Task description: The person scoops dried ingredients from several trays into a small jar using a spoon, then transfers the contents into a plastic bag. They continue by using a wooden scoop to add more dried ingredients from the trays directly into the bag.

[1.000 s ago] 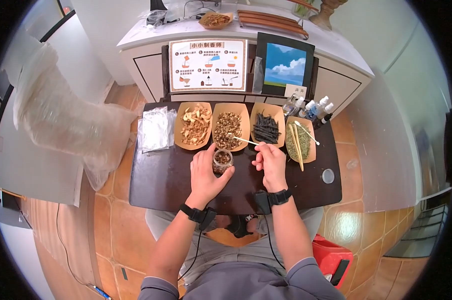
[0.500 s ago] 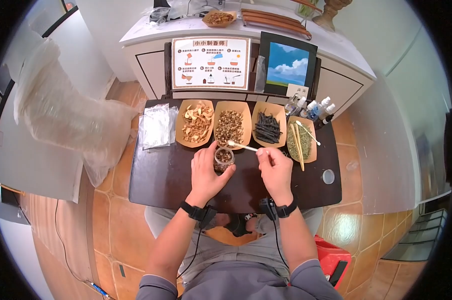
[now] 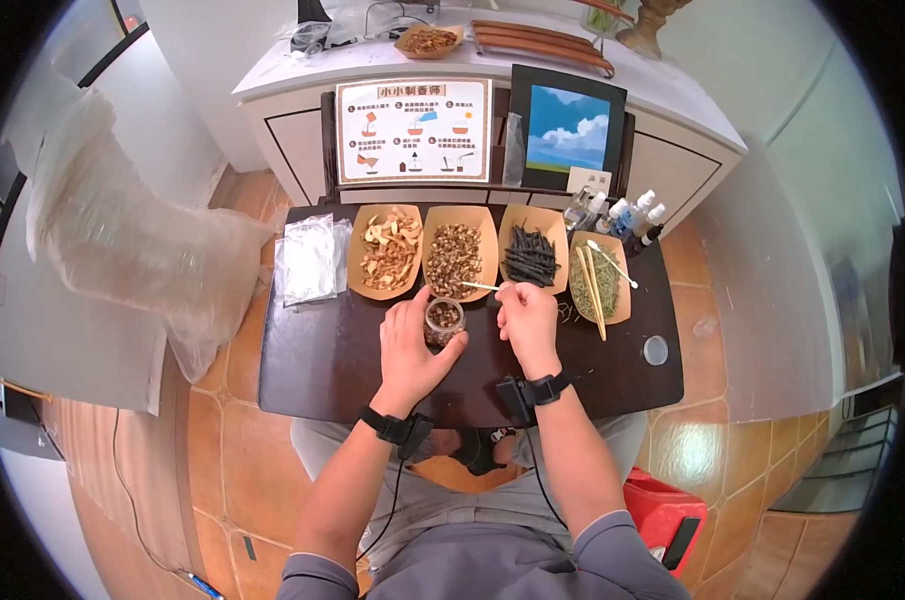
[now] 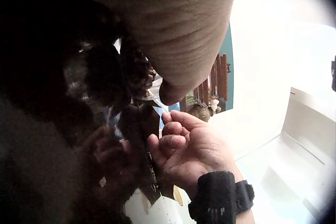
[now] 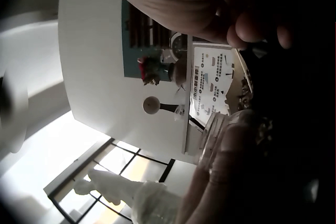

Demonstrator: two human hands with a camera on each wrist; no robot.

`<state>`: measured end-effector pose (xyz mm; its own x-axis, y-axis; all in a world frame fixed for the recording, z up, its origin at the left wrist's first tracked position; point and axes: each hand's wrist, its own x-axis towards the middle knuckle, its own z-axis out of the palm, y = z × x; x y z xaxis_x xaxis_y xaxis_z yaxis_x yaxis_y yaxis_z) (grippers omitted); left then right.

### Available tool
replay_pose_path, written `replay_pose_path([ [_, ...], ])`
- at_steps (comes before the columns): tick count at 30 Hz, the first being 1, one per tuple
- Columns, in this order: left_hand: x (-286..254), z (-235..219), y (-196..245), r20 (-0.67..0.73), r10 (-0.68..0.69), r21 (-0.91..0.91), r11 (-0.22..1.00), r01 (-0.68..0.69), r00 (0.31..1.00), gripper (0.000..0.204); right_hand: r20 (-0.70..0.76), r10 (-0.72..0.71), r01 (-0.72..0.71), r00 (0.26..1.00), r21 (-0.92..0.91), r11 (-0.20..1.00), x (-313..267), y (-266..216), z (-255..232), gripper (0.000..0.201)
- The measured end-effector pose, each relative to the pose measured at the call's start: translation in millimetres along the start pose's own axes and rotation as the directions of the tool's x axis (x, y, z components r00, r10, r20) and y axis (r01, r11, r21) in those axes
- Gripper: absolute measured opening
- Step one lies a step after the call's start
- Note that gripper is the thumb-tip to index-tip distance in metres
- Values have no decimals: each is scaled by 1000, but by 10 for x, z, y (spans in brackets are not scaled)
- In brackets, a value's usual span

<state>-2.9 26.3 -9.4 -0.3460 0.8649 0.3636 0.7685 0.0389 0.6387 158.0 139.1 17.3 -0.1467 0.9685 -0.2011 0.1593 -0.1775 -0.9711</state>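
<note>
Clear round jar [image 3: 444, 319] and thin white stick [image 3: 479, 286], both held.
The left hand [image 3: 410, 350] curls round the jar on the dark brown table [image 3: 317, 360]; the right hand [image 3: 528, 322] pinches the stick, its tip at the near edge of the tan tray [image 3: 482, 218] of brown pieces [image 3: 455, 255].

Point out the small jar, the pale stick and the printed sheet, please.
Small jar [image 3: 444, 319]: head view, open top showing contents.
Pale stick [image 3: 481, 287]: head view, middle of visible shaft.
Printed sheet [image 3: 415, 131]: head view, near its centre.
</note>
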Motion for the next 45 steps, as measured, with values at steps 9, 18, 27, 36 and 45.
replay_pose_path([
  [9,-5,-9,5,3,-6,-21,1000,6,1000,87,58,99,-111,993,255,961,19,48,-57,28],
  [18,-7,-12,2,3,-9,-19,1000,9,1000,87,78,61,-81,995,283,956,-54,6,-184,30],
  [27,-11,-17,5,-2,-10,-18,1000,10,1000,88,166,-112,111,980,19,994,-440,-234,-326,25],
  [36,-9,-21,6,4,-5,-8,1000,5,1000,87,-78,-446,406,892,-296,865,-190,-114,-275,27],
  [45,-6,-18,6,12,-11,-15,1000,11,1000,87,7,-95,96,995,-105,990,-13,-44,-35,31],
])
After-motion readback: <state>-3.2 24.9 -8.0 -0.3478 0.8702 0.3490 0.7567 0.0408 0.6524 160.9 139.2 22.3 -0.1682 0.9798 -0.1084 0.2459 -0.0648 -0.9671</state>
